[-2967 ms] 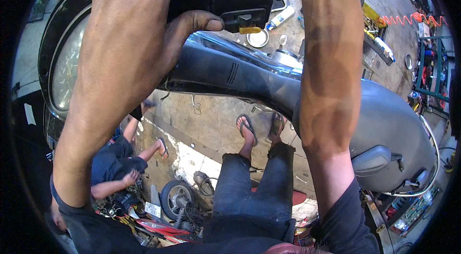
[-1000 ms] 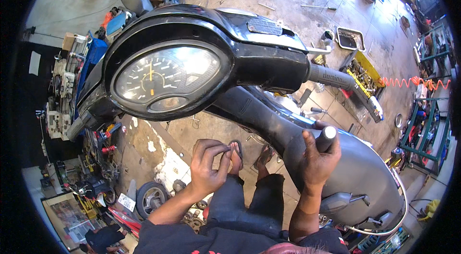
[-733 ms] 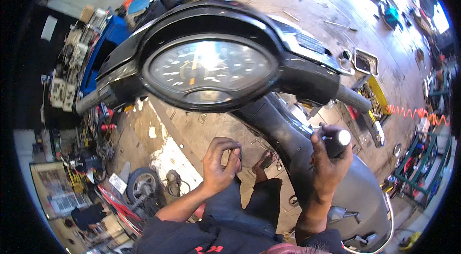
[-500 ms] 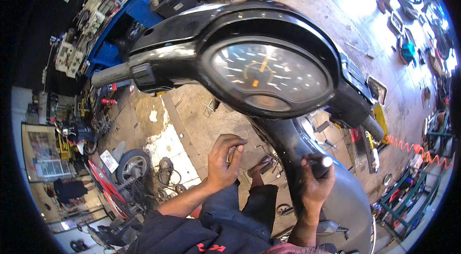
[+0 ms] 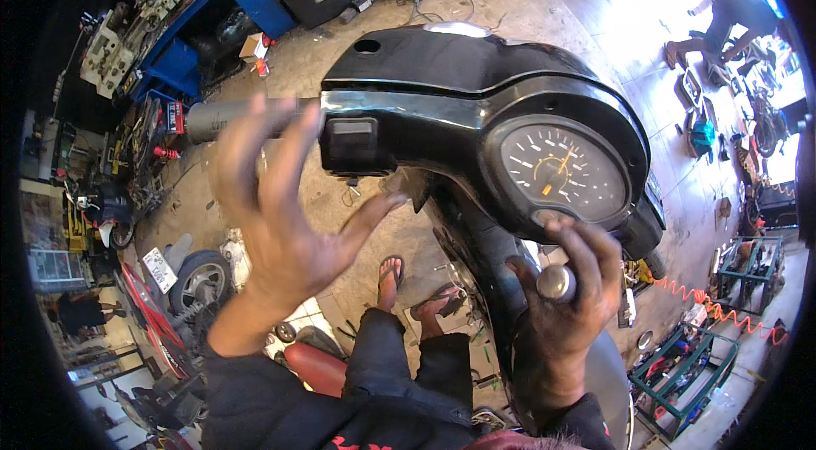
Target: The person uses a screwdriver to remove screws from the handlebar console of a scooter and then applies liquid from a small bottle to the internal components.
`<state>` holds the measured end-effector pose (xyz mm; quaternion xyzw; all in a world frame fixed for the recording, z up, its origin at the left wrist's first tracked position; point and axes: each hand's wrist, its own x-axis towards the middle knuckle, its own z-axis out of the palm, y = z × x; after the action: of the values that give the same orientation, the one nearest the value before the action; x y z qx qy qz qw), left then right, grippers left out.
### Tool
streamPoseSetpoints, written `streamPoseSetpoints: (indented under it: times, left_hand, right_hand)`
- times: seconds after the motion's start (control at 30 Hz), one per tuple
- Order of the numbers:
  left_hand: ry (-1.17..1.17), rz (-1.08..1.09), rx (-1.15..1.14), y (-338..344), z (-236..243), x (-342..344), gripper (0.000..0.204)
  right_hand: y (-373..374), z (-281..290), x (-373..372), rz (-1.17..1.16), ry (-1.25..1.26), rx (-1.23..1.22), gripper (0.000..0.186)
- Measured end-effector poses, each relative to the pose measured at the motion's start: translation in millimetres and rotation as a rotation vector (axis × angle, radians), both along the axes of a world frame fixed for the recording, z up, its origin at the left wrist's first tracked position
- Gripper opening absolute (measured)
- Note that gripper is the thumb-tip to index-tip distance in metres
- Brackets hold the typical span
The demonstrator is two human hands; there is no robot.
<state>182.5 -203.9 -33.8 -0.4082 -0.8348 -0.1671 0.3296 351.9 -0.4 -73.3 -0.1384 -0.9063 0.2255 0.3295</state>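
Note:
A scooter's black handlebar cover (image 5: 442,63) holds a round-cornered speedometer (image 5: 552,174), with a grey rubber grip (image 5: 200,121) on its left. My left hand (image 5: 289,220) is raised before that grip and switch, blurred, fingers spread and holding nothing; I cannot tell if a fingertip touches the grip. My right hand (image 5: 582,297) is closed around a short cylindrical tool (image 5: 556,283), its rounded silver end facing up, just below the speedometer. The rest of the tool is hidden in my fingers.
Blue shelving (image 5: 259,4) and parts line the upper left. A co-worker (image 5: 731,16) bends at upper right; another person (image 5: 81,310) is at far left. Below lie a red motorcycle (image 5: 153,314), a green rack (image 5: 684,378) and a coiled orange hose (image 5: 705,305).
My view has swung toward the left grip. My left hand has risen from near my lap and spread its fingers. My right hand, still holding the tool, is nearer the speedometer.

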Motion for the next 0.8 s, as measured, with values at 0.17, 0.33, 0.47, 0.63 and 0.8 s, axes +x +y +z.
streamPoseSetpoints:
  times: [0.17, 0.33, 0.47, 0.63, 0.8]
  left_hand:
    - [-0.348, 0.002, -0.368, 18, 44, -43, 0.107]
    - [-0.480, -0.054, -0.421, 19, 44, -56, 0.109]
    - [-0.479, -0.065, -0.352, 22, 38, -60, 0.096]
    - [-0.461, -0.049, -0.363, 23, 37, -61, 0.087]
    - [-0.411, -0.113, -0.353, 23, 35, -64, 0.082]
  right_hand:
    - [-5, 63, -63, -0.017, -0.267, 0.052, 0.090]
    - [-11, 72, -91, 0.017, -0.424, 0.137, 0.102]
    - [-17, 64, -112, 0.092, -0.438, 0.188, 0.095]
    - [-20, 59, -113, 0.071, -0.425, 0.198, 0.090]
    - [-21, 58, -113, 0.088, -0.353, 0.194, 0.081]
